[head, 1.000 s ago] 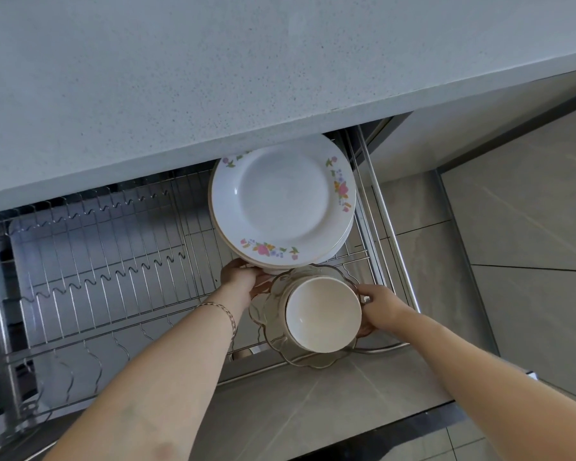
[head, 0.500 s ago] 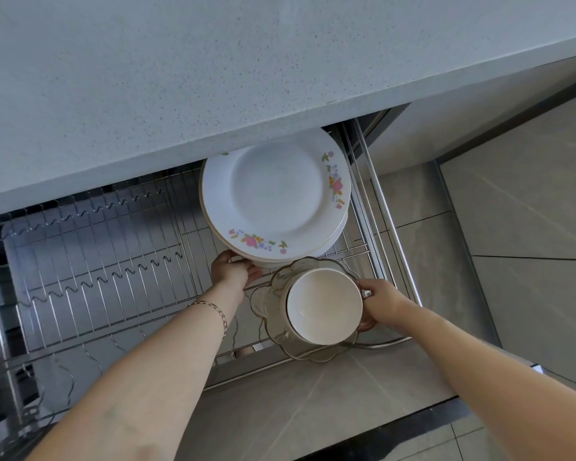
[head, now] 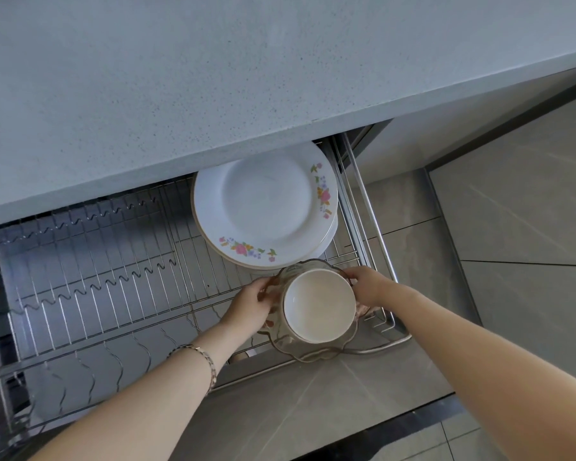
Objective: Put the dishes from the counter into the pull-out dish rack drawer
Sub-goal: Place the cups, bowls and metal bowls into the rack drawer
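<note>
Wire rack (head: 113,277), hands (head: 250,306) (head: 368,287) — seemingly — gripping stacked bowls (head: 318,311)

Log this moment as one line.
left-hand grip: on glass dish | right-hand grip: on glass dish | white bowl: inside glass dish | floral plates: stacked in rack

Glossy white bowl (head: 318,306), chromed wire rack (head: 113,277)

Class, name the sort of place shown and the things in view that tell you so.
Most likely a home kitchen: a speckled grey countertop, a pull-out steel wire dish rack drawer beneath it, and white floral-rimmed plates stacked inside.
</note>
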A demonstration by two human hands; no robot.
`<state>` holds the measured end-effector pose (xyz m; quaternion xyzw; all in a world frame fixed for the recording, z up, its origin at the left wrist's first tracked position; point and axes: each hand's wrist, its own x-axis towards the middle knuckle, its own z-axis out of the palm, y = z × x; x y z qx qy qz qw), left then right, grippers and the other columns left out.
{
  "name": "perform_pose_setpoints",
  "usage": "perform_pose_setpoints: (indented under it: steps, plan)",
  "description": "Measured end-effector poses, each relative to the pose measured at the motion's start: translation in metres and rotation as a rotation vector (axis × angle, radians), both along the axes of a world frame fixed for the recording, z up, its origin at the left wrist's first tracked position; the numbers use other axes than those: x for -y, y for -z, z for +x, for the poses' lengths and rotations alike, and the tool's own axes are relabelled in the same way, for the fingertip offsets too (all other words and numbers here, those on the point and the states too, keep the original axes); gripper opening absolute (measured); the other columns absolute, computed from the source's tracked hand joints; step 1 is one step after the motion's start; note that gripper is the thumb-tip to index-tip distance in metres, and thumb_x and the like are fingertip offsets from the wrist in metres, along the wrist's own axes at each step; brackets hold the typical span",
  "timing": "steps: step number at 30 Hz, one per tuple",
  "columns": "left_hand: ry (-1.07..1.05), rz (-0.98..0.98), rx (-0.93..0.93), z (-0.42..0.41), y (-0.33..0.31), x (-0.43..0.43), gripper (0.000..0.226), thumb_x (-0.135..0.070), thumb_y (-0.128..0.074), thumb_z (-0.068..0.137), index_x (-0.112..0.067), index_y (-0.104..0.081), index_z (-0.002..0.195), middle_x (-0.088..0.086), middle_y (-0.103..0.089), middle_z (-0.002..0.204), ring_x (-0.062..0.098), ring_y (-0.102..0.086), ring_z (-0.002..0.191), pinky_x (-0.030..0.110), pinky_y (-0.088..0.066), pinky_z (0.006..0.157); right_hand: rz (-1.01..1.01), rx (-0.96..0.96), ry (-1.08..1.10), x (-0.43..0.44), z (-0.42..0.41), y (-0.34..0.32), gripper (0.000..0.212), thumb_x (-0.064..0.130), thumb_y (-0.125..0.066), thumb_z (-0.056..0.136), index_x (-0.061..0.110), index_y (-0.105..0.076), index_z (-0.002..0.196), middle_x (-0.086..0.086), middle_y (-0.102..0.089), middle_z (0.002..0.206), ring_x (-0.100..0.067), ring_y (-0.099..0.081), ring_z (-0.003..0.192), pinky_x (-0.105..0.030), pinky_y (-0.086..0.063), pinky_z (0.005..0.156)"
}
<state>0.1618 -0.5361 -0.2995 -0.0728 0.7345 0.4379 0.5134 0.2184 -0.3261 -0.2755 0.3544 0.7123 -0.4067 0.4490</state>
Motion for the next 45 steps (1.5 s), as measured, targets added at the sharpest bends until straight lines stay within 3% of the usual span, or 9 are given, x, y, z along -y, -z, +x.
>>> perform_pose_setpoints:
  steps: [5,8,13,19,23,27,35,40,45]
  plan:
    - [-0.096,0.02,0.114,-0.01,0.005,-0.002,0.026,-0.007,-0.054,0.09,-0.029,-0.066,0.097,-0.009,-0.071,0.075,0.012,-0.069,0.064,0.025,-0.056,0.048,0.027,-0.043,0.057,-0.002,0.002,-0.004,0.04,0.0,-0.049,0.087,0.019,-0.062,0.12,-0.015,-0.069,0.109,-0.023,-0.062,0.078,-0.023,-0.049,0.059]
    - [-0.386,0.006,0.328,-0.028,0.009,-0.002,0.02,-0.016,-0.05,0.092,-0.011,-0.068,0.098,0.005,-0.074,0.071,0.02,-0.068,0.061,0.031,-0.055,0.061,0.01,-0.044,0.089,-0.004,0.002,-0.004,0.038,0.0,-0.052,0.085,0.019,-0.063,0.117,-0.015,-0.07,0.103,-0.024,-0.064,0.074,-0.026,-0.051,0.061]
    - [-0.594,-0.082,0.275,-0.03,0.013,-0.014,0.022,-0.006,-0.058,0.089,0.0,-0.066,0.109,0.015,-0.072,0.09,0.029,-0.069,0.082,0.031,-0.056,0.065,0.002,-0.047,0.112,-0.004,0.004,-0.004,0.037,0.001,-0.051,0.086,0.018,-0.063,0.117,-0.024,-0.069,0.107,-0.022,-0.061,0.075,-0.027,-0.049,0.064]
    - [-0.875,-0.216,0.308,-0.046,0.011,-0.023,0.019,0.004,-0.054,0.088,-0.001,-0.059,0.071,0.013,-0.074,0.065,0.018,-0.069,0.064,0.03,-0.06,0.072,-0.026,-0.015,0.184,-0.002,0.002,-0.006,0.041,-0.006,-0.046,0.086,0.015,-0.062,0.117,-0.039,-0.062,0.11,-0.022,-0.048,0.078,-0.035,-0.045,0.059]
    - [-0.898,-0.18,0.337,-0.039,0.008,-0.023,0.02,0.01,-0.051,0.086,-0.001,-0.065,0.095,0.015,-0.069,0.089,0.026,-0.067,0.089,0.036,-0.058,0.07,-0.035,0.046,0.208,-0.003,0.003,-0.004,0.048,-0.009,-0.046,0.085,0.016,-0.059,0.123,-0.019,-0.058,0.084,-0.021,-0.049,0.067,-0.021,-0.037,0.048]
    - [-0.946,-0.299,0.34,-0.041,0.014,-0.026,0.017,0.004,-0.048,0.09,-0.004,-0.062,0.082,0.006,-0.063,0.072,0.019,-0.061,0.067,0.028,-0.053,0.044,-0.021,0.017,0.186,-0.003,0.005,-0.004,0.042,-0.003,-0.05,0.085,0.016,-0.061,0.121,-0.024,-0.067,0.092,-0.022,-0.054,0.072,-0.024,-0.043,0.056]
    - [-0.811,-0.242,0.35,-0.047,0.029,-0.011,0.015,0.001,-0.048,0.094,-0.004,-0.062,0.09,0.013,-0.066,0.094,0.024,-0.065,0.079,0.036,-0.059,0.055,-0.065,0.001,0.211,-0.003,0.009,0.004,0.043,-0.01,-0.046,0.085,0.016,-0.062,0.115,-0.036,-0.059,0.118,-0.022,-0.051,0.079,-0.03,-0.045,0.062]
    - [-0.87,-0.218,0.276,-0.049,0.03,-0.018,0.02,0.006,-0.045,0.093,-0.003,-0.062,0.095,0.011,-0.062,0.073,0.022,-0.059,0.059,0.024,-0.053,0.038,-0.037,-0.016,0.32,-0.002,0.017,0.011,0.041,-0.004,-0.045,0.084,0.014,-0.064,0.116,-0.02,-0.063,0.071,-0.015,-0.051,0.038,-0.016,-0.044,0.037]
    - [-0.904,-0.204,0.216,-0.056,0.033,-0.013,0.018,0.008,-0.047,0.091,-0.004,-0.058,0.098,0.017,-0.064,0.091,0.022,-0.061,0.06,0.029,-0.059,0.052,0.008,-0.031,0.349,-0.003,0.016,0.013,0.04,-0.003,-0.046,0.083,0.013,-0.064,0.115,-0.02,-0.067,0.07,-0.013,-0.053,0.038,-0.016,-0.044,0.037]
